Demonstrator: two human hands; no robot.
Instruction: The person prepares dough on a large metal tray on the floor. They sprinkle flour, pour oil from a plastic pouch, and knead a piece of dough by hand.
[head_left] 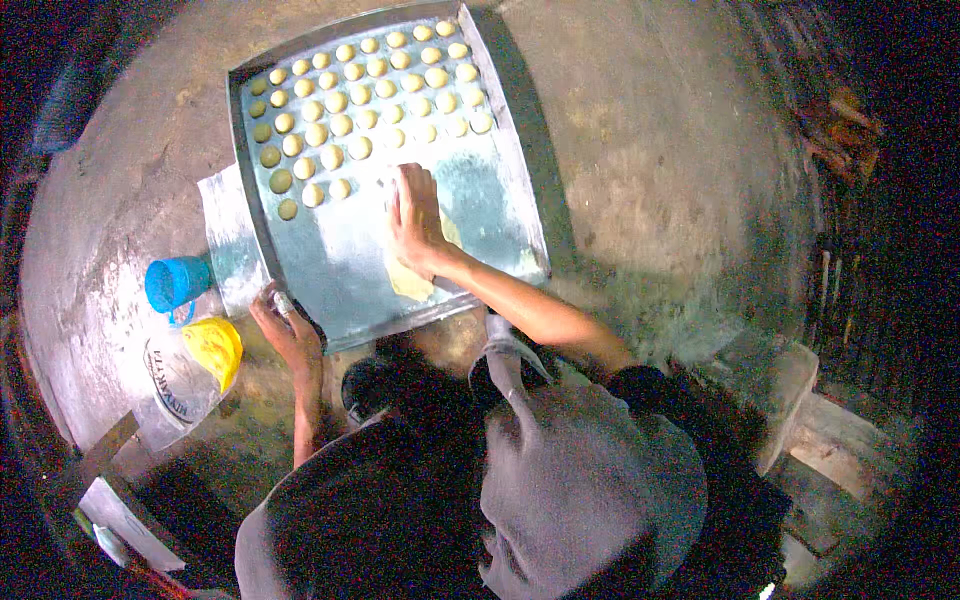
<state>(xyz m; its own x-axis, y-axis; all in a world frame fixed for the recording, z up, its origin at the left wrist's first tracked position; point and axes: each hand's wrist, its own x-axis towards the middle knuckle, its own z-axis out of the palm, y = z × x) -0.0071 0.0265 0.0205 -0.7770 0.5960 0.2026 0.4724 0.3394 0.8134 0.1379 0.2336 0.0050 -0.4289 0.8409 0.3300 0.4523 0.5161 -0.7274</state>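
A square metal baking tray (365,310) lies before me, with rows of small round pale dough balls (340,124) over its far half and down its left side. My right hand (412,222) is over the middle of the tray, just nearer than the rows. Its fingers are curled closed, and what they hold is hidden under them. A flat, pale yellow piece (410,284) that looks like dough shows on the tray beneath my right wrist. At the tray's near left corner, my left hand (288,325) grips the rim with bent fingers.
Left of the tray stands a blue plastic mug (176,284), beside a pale sheet (232,240) partly under the tray. Nearer lies a clear printed plastic bag (172,385) with a yellow item (214,350). Grey cloth (590,480) covers the lower middle; a pale block (790,400) sits right.
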